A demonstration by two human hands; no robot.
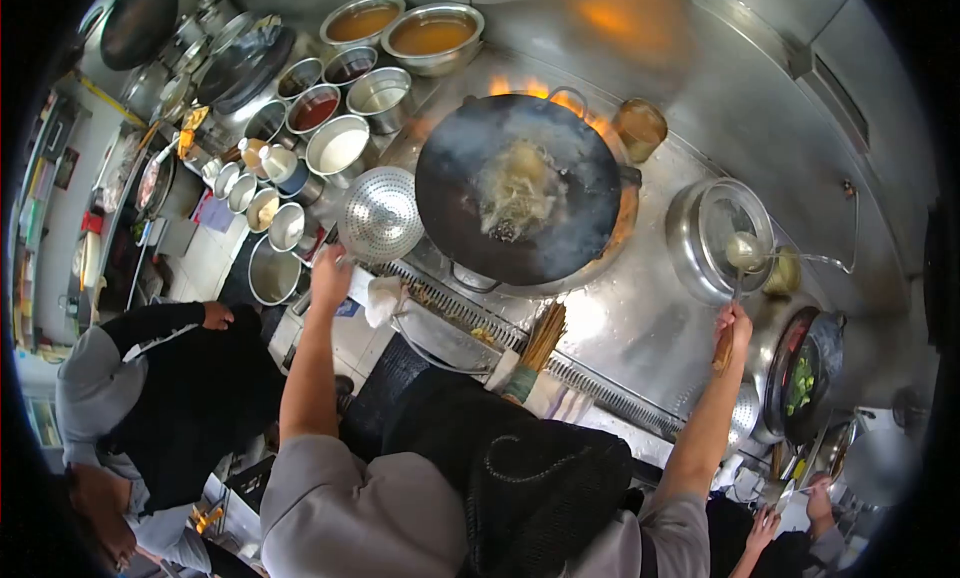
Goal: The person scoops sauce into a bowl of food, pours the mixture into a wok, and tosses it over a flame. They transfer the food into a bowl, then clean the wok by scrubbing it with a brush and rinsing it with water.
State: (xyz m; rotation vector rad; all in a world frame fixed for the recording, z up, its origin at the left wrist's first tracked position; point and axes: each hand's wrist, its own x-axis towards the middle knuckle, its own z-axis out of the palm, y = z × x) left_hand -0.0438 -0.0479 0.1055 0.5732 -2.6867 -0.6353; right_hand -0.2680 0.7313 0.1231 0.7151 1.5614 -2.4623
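My right hand (pixel 733 323) is wrapped round the handle of a ladle (pixel 744 252); its wooden end sticks out below my fist. The ladle's bowl is over a round metal pot (pixel 690 240) at the right, close to a thin water spout (pixel 815 262). At the left, my left hand (pixel 332 270) is closed at the near edge of a perforated skimmer (pixel 380 216), apparently on its handle, which my fingers hide. The skimmer lies beside a black wok (pixel 455 198), where pale food (pixel 522 190) smokes and steams. Flames rise behind the wok.
Metal containers of sauces and seasonings (pixel 338 144) stand at the left, with two bowls of brown liquid (pixel 432 34) behind. A bamboo brush (pixel 543 340) stands at the stove's front edge. A dark pan with greens (pixel 800 378) is at right. Co-workers (pixel 190 398) stand on both sides.
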